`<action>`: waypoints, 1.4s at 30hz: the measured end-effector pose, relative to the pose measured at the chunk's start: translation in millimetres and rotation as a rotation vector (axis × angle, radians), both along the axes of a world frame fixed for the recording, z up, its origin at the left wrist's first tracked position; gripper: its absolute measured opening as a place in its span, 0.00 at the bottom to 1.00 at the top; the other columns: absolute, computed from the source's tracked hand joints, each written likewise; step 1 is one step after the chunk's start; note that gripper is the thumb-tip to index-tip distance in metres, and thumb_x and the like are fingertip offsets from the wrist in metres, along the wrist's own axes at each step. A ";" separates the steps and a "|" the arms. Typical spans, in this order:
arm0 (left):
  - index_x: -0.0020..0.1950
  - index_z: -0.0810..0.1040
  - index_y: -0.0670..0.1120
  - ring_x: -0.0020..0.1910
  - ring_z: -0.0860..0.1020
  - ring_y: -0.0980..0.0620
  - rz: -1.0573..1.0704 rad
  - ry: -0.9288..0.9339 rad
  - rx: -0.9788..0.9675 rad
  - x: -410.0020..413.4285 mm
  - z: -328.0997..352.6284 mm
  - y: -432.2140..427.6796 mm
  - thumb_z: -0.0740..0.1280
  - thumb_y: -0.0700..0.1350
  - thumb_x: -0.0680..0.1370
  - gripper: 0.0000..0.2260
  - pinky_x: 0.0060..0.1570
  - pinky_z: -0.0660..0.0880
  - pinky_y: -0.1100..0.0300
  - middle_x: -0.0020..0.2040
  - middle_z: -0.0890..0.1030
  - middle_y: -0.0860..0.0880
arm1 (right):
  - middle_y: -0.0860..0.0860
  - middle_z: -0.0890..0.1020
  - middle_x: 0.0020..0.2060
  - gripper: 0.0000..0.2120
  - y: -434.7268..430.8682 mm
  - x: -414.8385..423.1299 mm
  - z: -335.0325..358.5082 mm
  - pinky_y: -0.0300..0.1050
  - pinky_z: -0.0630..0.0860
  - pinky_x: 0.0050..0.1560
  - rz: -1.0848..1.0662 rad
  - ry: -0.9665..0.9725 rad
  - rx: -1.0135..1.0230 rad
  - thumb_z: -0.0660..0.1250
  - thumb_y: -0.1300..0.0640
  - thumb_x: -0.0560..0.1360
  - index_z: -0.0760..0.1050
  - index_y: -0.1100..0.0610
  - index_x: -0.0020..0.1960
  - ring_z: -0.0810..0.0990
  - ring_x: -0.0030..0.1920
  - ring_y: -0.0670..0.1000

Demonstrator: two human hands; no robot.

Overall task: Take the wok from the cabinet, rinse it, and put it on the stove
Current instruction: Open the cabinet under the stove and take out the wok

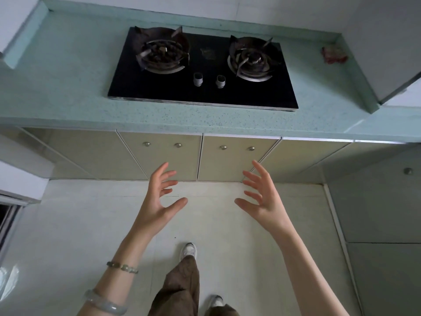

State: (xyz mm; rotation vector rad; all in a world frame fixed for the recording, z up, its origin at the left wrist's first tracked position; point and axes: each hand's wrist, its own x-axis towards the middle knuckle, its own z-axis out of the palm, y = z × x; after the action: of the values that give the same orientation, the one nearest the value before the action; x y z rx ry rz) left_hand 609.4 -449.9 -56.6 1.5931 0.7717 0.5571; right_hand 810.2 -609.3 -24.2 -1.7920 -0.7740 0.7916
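Head cam looking down at a black glass two-burner gas stove [202,87], set into a pale green speckled stone countertop [68,87] across the upper half of the frame. Both burners bare, two silver knobs [198,79] in the middle of the glass, near its front edge. Red crumpled cloth-like thing [334,55] sits upper right on the counter, can't tell what it is exactly.

Below the counter edge, centre frame: two beige cabinet doors [164,156] side by side, each w/ a pair of small round metal studs near the top. Doors shut, so no wok in sight anywhere, the frame doesn't show where it is.

Left hand [157,201] and right hand [264,201] both up in front of the doors, mid-frame, palms facing each other, fingers spread and slightly curled, holding nothing, touching nothing. Gap between them.

Left wrist, lower left: green beaded bracelet [122,267], and further down the arm a pale jade-like bangle [104,303]. Bottom centre: brown trousers [180,286] and a white sneaker [188,250] on the light tile floor [68,224].
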 end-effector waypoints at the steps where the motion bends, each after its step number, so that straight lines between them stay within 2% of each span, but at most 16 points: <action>1: 0.72 0.59 0.59 0.62 0.75 0.55 0.002 0.000 0.007 2.5 -1.3 0.1 0.72 0.52 0.65 0.38 0.63 0.70 0.56 0.66 0.72 0.54 | 0.45 0.73 0.64 0.43 0.1 2.1 -2.6 0.47 0.75 0.61 0.008 -0.005 0.006 0.75 0.66 0.68 0.57 0.39 0.71 0.75 0.61 0.42; 5: 0.73 0.58 0.57 0.63 0.75 0.54 0.007 -0.007 0.034 8.9 -15.6 -6.3 0.72 0.50 0.67 0.38 0.63 0.70 0.56 0.67 0.72 0.54 | 0.48 0.74 0.65 0.42 -2.7 8.2 -20.1 0.48 0.75 0.61 0.047 0.007 0.016 0.74 0.66 0.68 0.58 0.37 0.69 0.75 0.62 0.44; 11: 0.73 0.59 0.53 0.62 0.75 0.52 0.026 -0.008 0.030 11.8 -84.0 -20.1 0.72 0.49 0.67 0.38 0.64 0.70 0.54 0.65 0.74 0.52 | 0.49 0.73 0.65 0.41 -7.2 13.2 -83.3 0.48 0.75 0.61 0.068 0.022 0.016 0.74 0.67 0.68 0.59 0.43 0.71 0.75 0.62 0.45; 15: 0.74 0.58 0.50 0.62 0.75 0.51 0.042 -0.004 0.034 20.0 -154.4 -18.4 0.72 0.49 0.67 0.38 0.65 0.70 0.54 0.64 0.76 0.52 | 0.48 0.74 0.65 0.40 -5.0 23.9 -148.3 0.48 0.75 0.62 0.050 0.020 0.026 0.74 0.67 0.68 0.59 0.41 0.70 0.75 0.62 0.44; 20: 0.75 0.57 0.51 0.63 0.74 0.51 0.019 -0.026 0.090 37.3 -251.5 -4.1 0.72 0.49 0.68 0.39 0.65 0.69 0.55 0.64 0.76 0.52 | 0.49 0.74 0.65 0.40 6.7 41.9 -247.9 0.46 0.74 0.61 0.053 0.001 0.091 0.74 0.68 0.69 0.59 0.47 0.73 0.75 0.62 0.45; 25: 0.75 0.58 0.50 0.62 0.75 0.51 0.003 -0.058 0.149 53.3 -349.5 17.1 0.72 0.49 0.67 0.39 0.64 0.70 0.55 0.65 0.75 0.51 | 0.49 0.73 0.65 0.41 21.1 55.4 -353.0 0.46 0.75 0.60 0.055 -0.040 0.162 0.75 0.61 0.66 0.59 0.47 0.73 0.75 0.63 0.45; 29: 0.74 0.59 0.49 0.61 0.77 0.52 0.035 -0.085 0.175 62.6 -399.8 27.6 0.73 0.48 0.67 0.39 0.63 0.70 0.54 0.63 0.77 0.51 | 0.50 0.73 0.65 0.40 28.2 64.3 -409.1 0.50 0.75 0.61 0.079 -0.075 0.223 0.74 0.66 0.68 0.59 0.45 0.72 0.75 0.63 0.46; 34: 0.74 0.60 0.50 0.61 0.77 0.55 0.081 -0.071 0.224 65.9 -431.5 31.7 0.73 0.49 0.66 0.39 0.64 0.69 0.58 0.63 0.77 0.52 | 0.50 0.73 0.65 0.40 30.5 70.0 -443.1 0.51 0.75 0.62 0.105 -0.107 0.270 0.74 0.64 0.67 0.59 0.44 0.71 0.75 0.63 0.47; 38: 0.71 0.61 0.53 0.59 0.76 0.60 0.197 -0.046 0.244 71.8 -434.2 32.1 0.73 0.50 0.65 0.37 0.66 0.67 0.60 0.62 0.76 0.53 | 0.49 0.73 0.65 0.40 33.2 76.4 -444.4 0.50 0.74 0.62 0.115 -0.129 0.285 0.74 0.66 0.68 0.59 0.44 0.72 0.74 0.63 0.45; 40: 0.71 0.61 0.54 0.60 0.75 0.61 0.240 -0.062 0.254 76.3 -424.8 34.6 0.73 0.52 0.64 0.37 0.66 0.67 0.61 0.63 0.76 0.53 | 0.47 0.73 0.65 0.40 39.4 79.8 -437.2 0.48 0.74 0.62 0.127 -0.154 0.310 0.75 0.63 0.67 0.60 0.42 0.70 0.74 0.63 0.44; 42: 0.71 0.61 0.52 0.62 0.74 0.60 0.268 -0.091 0.266 82.6 -410.3 41.5 0.73 0.49 0.65 0.37 0.66 0.66 0.62 0.63 0.75 0.53 | 0.45 0.73 0.64 0.39 51.5 84.4 -426.2 0.46 0.74 0.62 0.142 -0.197 0.340 0.74 0.59 0.66 0.60 0.40 0.69 0.74 0.63 0.43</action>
State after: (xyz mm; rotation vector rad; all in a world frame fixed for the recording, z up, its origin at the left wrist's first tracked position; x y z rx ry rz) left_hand 692.0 -408.4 -466.9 1.7035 0.8766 0.9528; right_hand 894.7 -557.8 -450.3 -1.5337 -1.1059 0.5387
